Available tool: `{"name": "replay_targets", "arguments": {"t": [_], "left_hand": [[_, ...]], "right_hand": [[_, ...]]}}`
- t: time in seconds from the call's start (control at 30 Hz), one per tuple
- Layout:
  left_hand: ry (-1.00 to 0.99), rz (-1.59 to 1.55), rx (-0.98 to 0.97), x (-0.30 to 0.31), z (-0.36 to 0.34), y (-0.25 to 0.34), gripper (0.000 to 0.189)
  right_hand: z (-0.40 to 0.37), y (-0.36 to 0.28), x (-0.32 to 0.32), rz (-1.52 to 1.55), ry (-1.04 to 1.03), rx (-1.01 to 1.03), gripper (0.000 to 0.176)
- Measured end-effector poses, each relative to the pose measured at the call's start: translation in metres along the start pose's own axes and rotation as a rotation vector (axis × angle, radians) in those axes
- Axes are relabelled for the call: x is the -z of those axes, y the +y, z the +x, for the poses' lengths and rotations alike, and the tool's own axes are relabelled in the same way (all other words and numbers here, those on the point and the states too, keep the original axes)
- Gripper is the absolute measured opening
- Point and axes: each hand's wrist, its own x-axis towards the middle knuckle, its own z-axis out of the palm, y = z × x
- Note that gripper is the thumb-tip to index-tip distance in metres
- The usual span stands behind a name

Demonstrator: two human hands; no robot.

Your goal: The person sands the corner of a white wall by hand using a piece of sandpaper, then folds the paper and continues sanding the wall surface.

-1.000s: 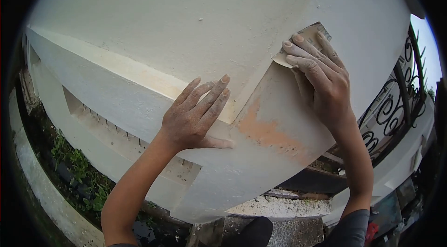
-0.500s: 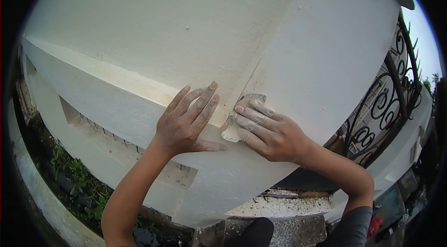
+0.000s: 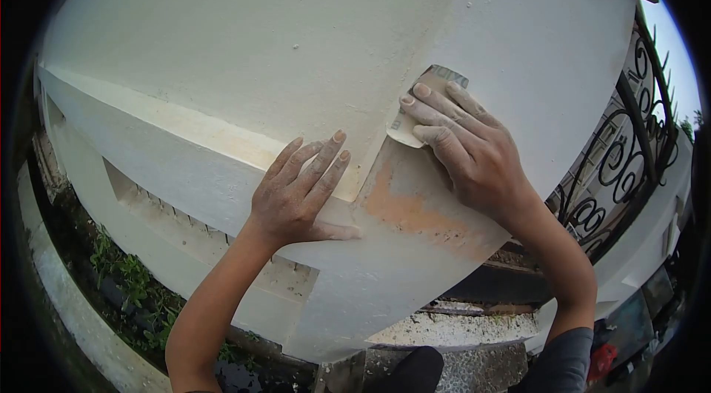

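Daylight falls on a pale wall with a projecting ledge; green plants grow at lower left, and a black scrollwork railing stands at right beneath pale sky.

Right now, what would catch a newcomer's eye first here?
Probably the two dusty hands on the pale wall: the right hand presses a sheet of sandpaper flat near the corner line, while the left hand rests with spread fingers on the ledge. Just below the sandpaper, an orange-brown patch stands out against the white. Off to the right, a black scrollwork metal fence curls against the light.
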Motion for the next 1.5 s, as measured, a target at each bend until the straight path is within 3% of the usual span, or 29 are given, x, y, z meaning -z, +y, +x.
{"name": "replay_targets", "arguments": {"t": [0.07, 0.13, 0.2, 0.27, 0.37, 0.4, 0.47, 0.53, 0.6, 0.73, 0.8, 0.93, 1.0, 1.07, 1.13, 1.17, 1.27, 1.33, 1.4, 1.43, 1.5], "left_hand": [[0.002, -0.013, -0.006, -0.001, 0.000, 0.002, 0.100], [-0.009, -0.005, -0.001, 0.001, 0.001, 0.002, 0.100], [-0.017, -0.003, -0.004, 0.000, 0.000, 0.001, 0.100], [-0.021, 0.000, -0.009, 0.000, 0.000, 0.002, 0.100], [-0.018, 0.006, -0.001, -0.001, -0.001, 0.003, 0.099], [-0.018, 0.003, 0.002, -0.001, 0.000, 0.002, 0.099], [-0.023, 0.003, 0.013, -0.001, 0.000, 0.003, 0.098], [-0.042, 0.011, 0.028, 0.001, 0.000, 0.003, 0.096], [-0.038, 0.010, 0.021, -0.001, -0.002, 0.003, 0.096], [-0.026, 0.007, 0.019, -0.002, -0.002, 0.002, 0.097], [-0.035, 0.014, 0.029, -0.002, -0.001, 0.004, 0.096], [-0.072, 0.045, 0.026, -0.002, -0.002, 0.002, 0.094], [-0.049, 0.033, 0.022, -0.001, 0.000, 0.003, 0.092], [-0.039, 0.030, 0.025, -0.001, -0.001, 0.003, 0.090], [-0.034, 0.028, 0.029, -0.002, -0.001, 0.003, 0.089], [-0.039, 0.023, 0.033, -0.002, -0.001, 0.004, 0.088], [-0.062, 0.016, 0.035, 0.000, -0.001, 0.003, 0.087], [-0.083, 0.012, 0.028, -0.001, -0.002, 0.001, 0.087], [-0.051, 0.015, 0.028, -0.001, 0.000, 0.001, 0.087], [-0.041, 0.007, 0.029, -0.002, -0.001, 0.002, 0.087], [-0.043, 0.010, 0.032, -0.002, -0.002, 0.003, 0.086]], "right_hand": [[0.010, 0.016, 0.005, 0.002, 0.153, -0.145, 0.010], [-0.001, -0.012, -0.003, -0.010, 0.013, -0.021, 0.011], [-0.024, -0.047, -0.018, 0.192, -0.201, 0.135, 0.014], [-0.032, -0.038, -0.022, 0.229, -0.228, 0.194, 0.012], [0.003, 0.010, 0.005, -0.060, 0.051, -0.050, 0.009], [0.006, 0.016, 0.005, 0.009, 0.127, -0.144, 0.009], [-0.002, -0.007, -0.005, -0.047, 0.077, -0.071, 0.007], [-0.027, -0.048, -0.022, 0.235, -0.105, 0.067, 0.011], [-0.046, -0.059, -0.035, 0.316, -0.212, 0.120, 0.007], [0.006, 0.005, 0.003, -0.020, 0.160, -0.184, 0.008], [0.004, -0.002, -0.007, -0.076, 0.190, -0.162, 0.007], [-0.041, -0.073, -0.038, 0.262, -0.130, 0.055, 0.016], [-0.033, -0.046, -0.025, 0.205, -0.126, 0.109, 0.011], [-0.007, -0.005, -0.006, -0.001, 0.108, -0.082, 0.006], [0.006, 0.000, -0.003, 0.077, 0.250, -0.274, 0.008], [0.001, -0.009, -0.010, -0.036, 0.198, -0.164, 0.008], [-0.040, -0.073, -0.040, 0.289, -0.132, 0.055, 0.015], [-0.038, -0.061, -0.035, 0.298, -0.172, 0.108, 0.016], [-0.012, -0.021, -0.009, 0.055, -0.001, -0.025, 0.013], [-0.003, -0.002, -0.013, 0.089, 0.207, -0.140, 0.011], [-0.001, -0.008, -0.011, -0.041, 0.191, -0.154, 0.007]]}}
